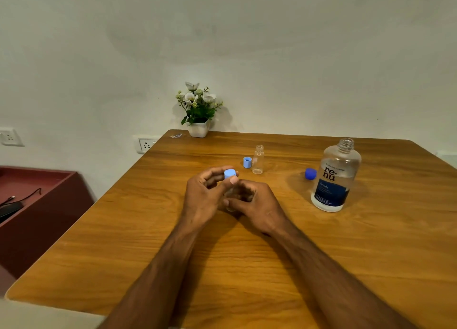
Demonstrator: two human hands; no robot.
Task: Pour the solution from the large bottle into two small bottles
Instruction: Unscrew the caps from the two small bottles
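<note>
Blue cap [230, 173] was pinched by the left hand [205, 195]; the right hand [254, 202] gripped one small bottle [231, 200]; pouring seemed not begun.

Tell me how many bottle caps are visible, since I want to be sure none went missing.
3. A light blue cap pinched in the left hand, another light blue cap beside the empty small bottle, and a dark blue cap beside the large bottle.
</note>
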